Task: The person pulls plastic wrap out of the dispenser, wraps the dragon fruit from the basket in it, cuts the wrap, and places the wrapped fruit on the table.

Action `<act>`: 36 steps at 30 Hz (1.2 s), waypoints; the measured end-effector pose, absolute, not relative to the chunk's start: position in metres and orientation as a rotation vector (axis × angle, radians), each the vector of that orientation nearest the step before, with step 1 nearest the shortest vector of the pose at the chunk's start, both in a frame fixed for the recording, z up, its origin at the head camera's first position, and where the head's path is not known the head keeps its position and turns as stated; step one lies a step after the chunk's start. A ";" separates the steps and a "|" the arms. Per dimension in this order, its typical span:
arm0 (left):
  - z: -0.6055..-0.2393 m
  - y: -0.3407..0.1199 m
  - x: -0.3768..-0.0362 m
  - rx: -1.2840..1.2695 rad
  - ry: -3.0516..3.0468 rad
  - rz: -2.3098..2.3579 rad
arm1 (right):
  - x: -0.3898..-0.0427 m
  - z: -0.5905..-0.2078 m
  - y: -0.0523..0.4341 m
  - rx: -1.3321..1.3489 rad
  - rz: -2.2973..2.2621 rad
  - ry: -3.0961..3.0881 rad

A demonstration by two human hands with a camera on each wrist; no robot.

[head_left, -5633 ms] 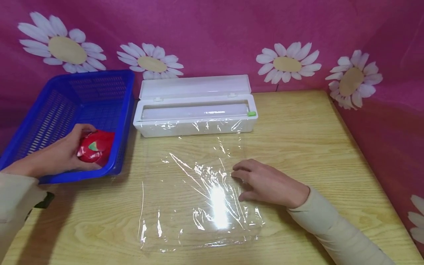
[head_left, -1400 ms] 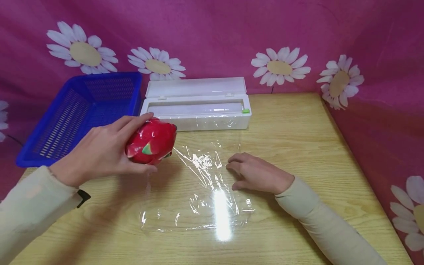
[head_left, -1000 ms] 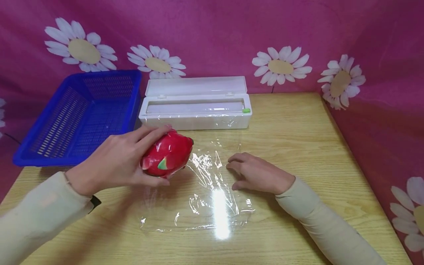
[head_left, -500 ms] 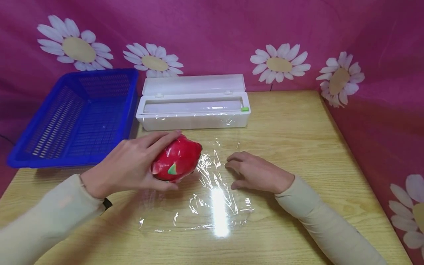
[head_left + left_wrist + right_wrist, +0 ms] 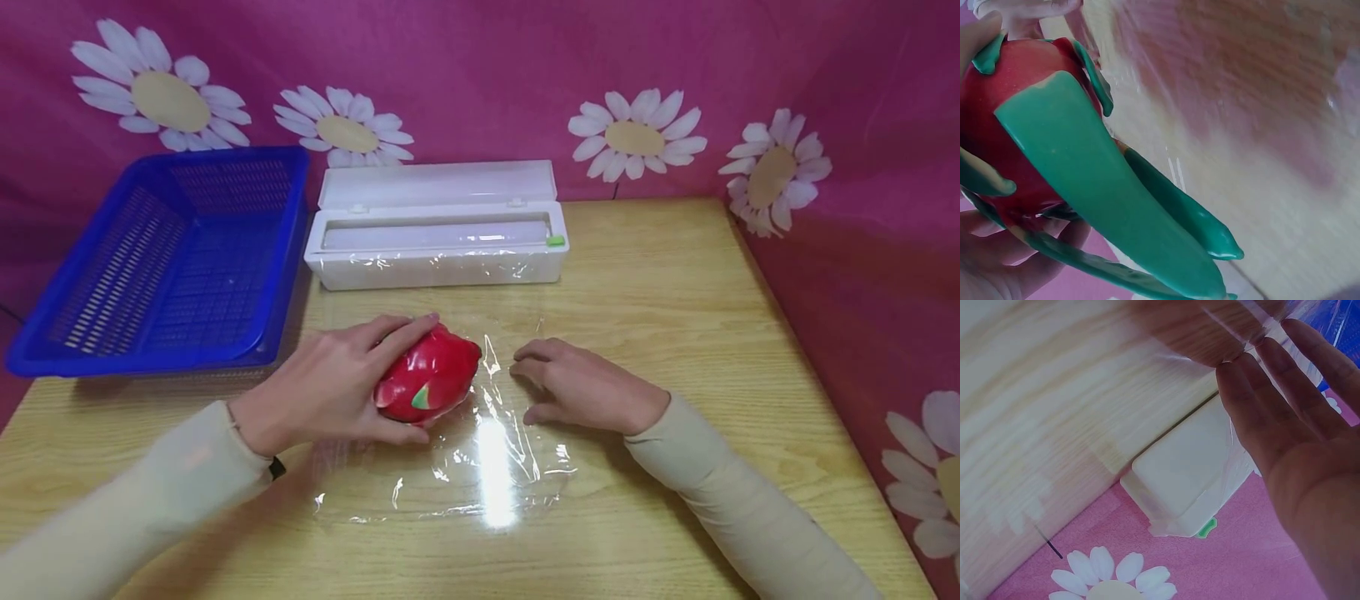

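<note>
My left hand (image 5: pixel 322 387) grips a glossy red dragon fruit (image 5: pixel 429 377) with green-tipped scales, holding it over a clear sheet of cling film (image 5: pixel 416 496) spread on the table. In the left wrist view, long green scales (image 5: pixel 1107 181) stick out from the red body; part of the fruit lies behind my fingers. Whether its underside touches the film I cannot tell. At the film's right edge my right hand (image 5: pixel 588 385) rests, palm down, fingertips on the film. The right wrist view has those fingers (image 5: pixel 1279 369) nearly straight, with nothing in their grasp.
Behind the film stands a white cling film dispenser (image 5: pixel 442 270), lid up, roll inside, green cutter slider (image 5: pixel 555 241) at its right end. The film runs out over its front. A blue plastic basket (image 5: pixel 142 360) sits at the left. A pink flowered cloth (image 5: pixel 480 75) hangs behind the wooden table (image 5: pixel 667 267).
My left hand has lifted the dragon fruit out of the blue basket and carried it right, over the film, lower now than a second ago. My right hand stays on the film's edge.
</note>
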State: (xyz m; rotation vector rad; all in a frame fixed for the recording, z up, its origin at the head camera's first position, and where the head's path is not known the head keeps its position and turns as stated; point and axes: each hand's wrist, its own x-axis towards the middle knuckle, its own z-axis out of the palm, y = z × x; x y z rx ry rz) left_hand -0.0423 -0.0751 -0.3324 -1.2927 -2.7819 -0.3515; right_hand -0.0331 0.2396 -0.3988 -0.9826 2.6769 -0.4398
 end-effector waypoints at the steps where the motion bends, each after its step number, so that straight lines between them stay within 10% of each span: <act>1: -0.334 -0.073 -0.042 -1.296 -2.791 -0.355 | -0.033 -0.398 0.240 -0.981 -0.440 2.677; 36: -0.362 -0.051 -0.024 -1.322 -2.945 -0.352 | -0.033 -0.397 0.239 -0.893 -0.469 2.649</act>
